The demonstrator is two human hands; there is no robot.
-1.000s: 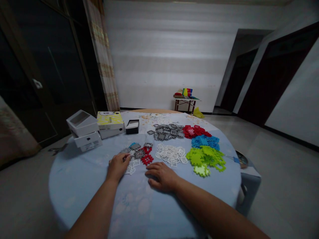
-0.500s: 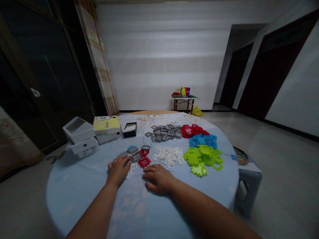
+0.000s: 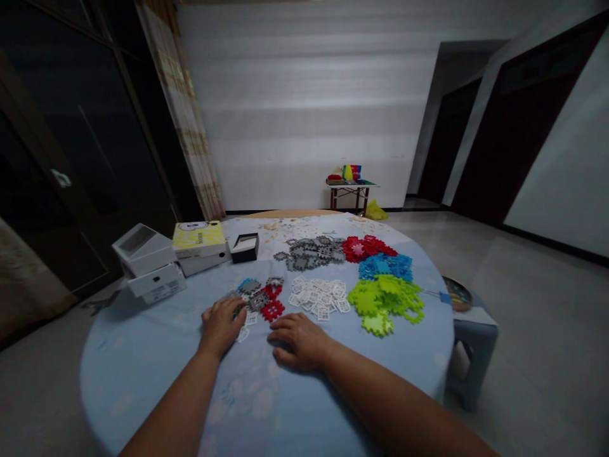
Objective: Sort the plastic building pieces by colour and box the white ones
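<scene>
1. While the left hand (image 3: 222, 325) curls over the near-left edge of the mixed cluster (image 3: 259, 300), its fingertips are partly hidden, so I cannot tell whether it grips a piece.
2. Palm down on the cloth, the right hand (image 3: 301, 341) is loosely open, fingers together, with nothing visible in it; its underside is hidden.
3. Grey, red, blue and white pieces overlap in that cluster, seemingly the part left unsorted.
4. Beyond it and to the right, single-colour heaps look already separated: white pile (image 3: 320, 295), grey pile (image 3: 309, 252), red pile (image 3: 358, 249), blue pile (image 3: 386, 266) and green pile (image 3: 380, 298), the last four touching or nearly so.
5. Pale-blue patterned cloth covers the round table (image 3: 143, 381); at its far left stand white boxes (image 3: 151, 259), a yellow-topped box (image 3: 200, 238) and an open black box (image 3: 245, 249).
6. Around it are a grey stool (image 3: 476, 325), a curtain (image 3: 190, 127), a white wall (image 3: 304, 114), dark doors (image 3: 547, 114) and a small stand (image 3: 352, 185).
</scene>
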